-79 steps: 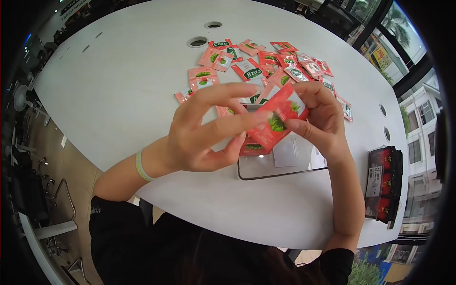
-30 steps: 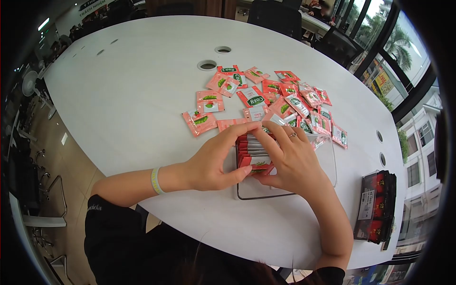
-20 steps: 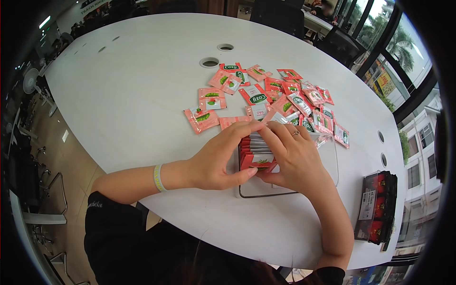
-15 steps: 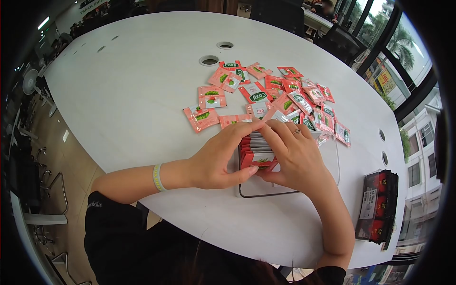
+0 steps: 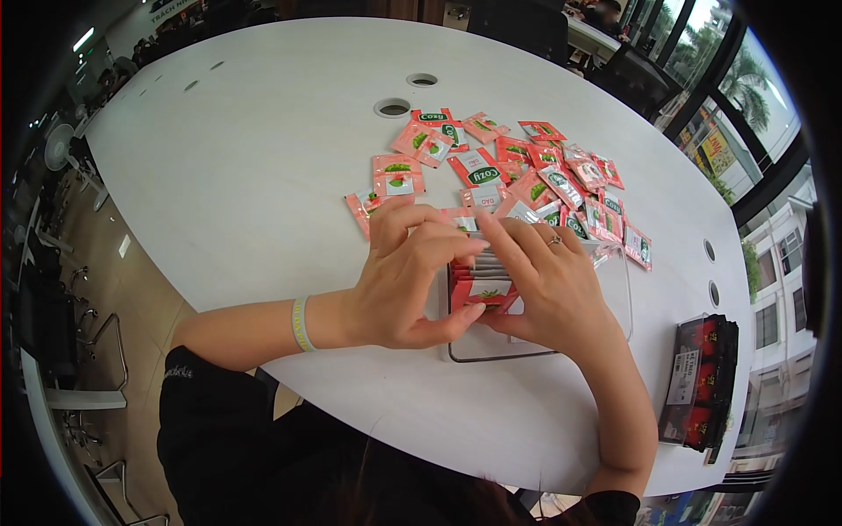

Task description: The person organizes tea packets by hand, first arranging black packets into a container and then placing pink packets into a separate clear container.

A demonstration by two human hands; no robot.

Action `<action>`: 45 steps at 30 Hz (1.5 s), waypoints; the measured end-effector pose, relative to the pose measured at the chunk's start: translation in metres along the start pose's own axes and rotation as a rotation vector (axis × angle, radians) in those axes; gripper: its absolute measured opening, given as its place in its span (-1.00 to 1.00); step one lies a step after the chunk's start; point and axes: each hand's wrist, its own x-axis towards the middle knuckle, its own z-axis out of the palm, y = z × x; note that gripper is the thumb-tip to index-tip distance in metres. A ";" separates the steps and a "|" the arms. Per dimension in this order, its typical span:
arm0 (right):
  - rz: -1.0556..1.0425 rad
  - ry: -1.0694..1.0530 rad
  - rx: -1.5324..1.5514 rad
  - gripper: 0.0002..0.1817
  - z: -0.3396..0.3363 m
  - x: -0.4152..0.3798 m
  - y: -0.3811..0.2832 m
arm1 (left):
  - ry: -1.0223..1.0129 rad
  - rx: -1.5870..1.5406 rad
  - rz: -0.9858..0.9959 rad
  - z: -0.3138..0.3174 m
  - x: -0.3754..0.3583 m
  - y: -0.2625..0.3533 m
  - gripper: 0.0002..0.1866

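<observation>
**Sachets squared up in clear box**

Left hand [image 5: 399, 280] and right hand [image 5: 548, 285] curled around row of tea sachets [image 5: 478, 279], fingertips pinching, inside clear plastic box [image 5: 614, 307]. Light, thin, slippery foil, probably; best gripped by flat faces. Loose sachets [image 5: 526, 171] at 12 o'clock on tabletop [image 5: 246, 167].

— Where is there room on the table [image 5: 263, 175]?

— The whole left half is bare, up to the two round holes [image 5: 394, 108].

— And what blocks the way?

— Loose packets [image 5: 526, 175] crowd the far side of the clear box [image 5: 605, 329]. Both hands, left hand [image 5: 403, 280] and right hand [image 5: 548, 289], close over the packed row [image 5: 481, 282]. A dark carton [image 5: 702, 381] stands at the right edge.
</observation>
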 end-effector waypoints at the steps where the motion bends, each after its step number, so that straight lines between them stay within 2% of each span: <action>1: 0.030 0.012 0.029 0.14 0.001 0.000 0.000 | -0.002 -0.001 -0.001 -0.002 -0.001 0.000 -0.34; 3: 0.030 0.013 0.018 0.18 0.002 -0.001 0.000 | -0.131 -0.058 0.237 -0.004 -0.005 0.002 -0.39; 4: 0.028 0.013 0.004 0.21 0.003 -0.001 0.000 | -0.100 -0.063 0.369 0.003 -0.007 0.005 -0.44; 7: 0.032 -0.006 0.016 0.19 0.004 -0.001 0.001 | -0.179 -0.137 0.470 0.019 -0.013 0.009 -0.48; 11: 0.020 0.038 0.059 0.15 0.005 -0.002 0.002 | -0.289 -0.087 0.452 0.013 -0.006 0.008 -0.44; 13: 0.009 0.028 0.071 0.13 0.005 -0.002 0.004 | -0.289 -0.084 0.467 0.013 -0.003 0.011 -0.42; 19: -0.001 0.029 0.084 0.08 0.007 -0.004 0.007 | -0.321 -0.067 0.348 0.011 -0.002 0.016 -0.34; 23: -0.014 0.048 0.107 0.11 0.006 -0.004 0.007 | -0.316 -0.044 0.381 0.011 -0.002 0.015 -0.26; 26: -0.017 0.072 0.227 0.08 0.002 -0.004 0.007 | -0.323 -0.086 0.336 0.009 0.001 0.018 -0.21; 28: -0.007 0.102 0.185 0.01 -0.003 -0.004 0.007 | -0.294 -0.100 0.351 0.011 0.004 0.016 -0.20; 31: 0.038 0.195 0.286 -0.16 -0.007 -0.005 0.008 | -0.288 -0.125 0.331 0.011 0.004 0.016 -0.17; 34: 0.098 0.164 0.302 -0.24 -0.009 -0.010 0.012 | -0.304 -0.122 0.321 0.011 0.000 0.016 -0.16; 36: 0.053 0.194 0.228 -0.25 -0.003 -0.010 0.021 | -0.308 -0.111 0.329 0.010 0.001 0.014 -0.16; 38: 0.130 0.030 0.184 -0.14 0.004 -0.014 0.022 | -0.308 -0.092 0.315 0.011 0.000 0.015 -0.18; 39: 0.127 0.030 0.185 -0.14 0.004 -0.013 0.020 | -0.308 -0.089 0.313 0.011 0.000 0.016 -0.18; 41: 0.200 -0.132 0.325 -0.05 0.003 -0.012 0.016 | -0.294 -0.068 0.303 0.013 0.000 0.016 -0.25; 45: 0.162 -0.119 0.432 0.03 0.008 -0.012 0.015 | -0.232 0.063 0.343 0.019 -0.004 0.016 -0.28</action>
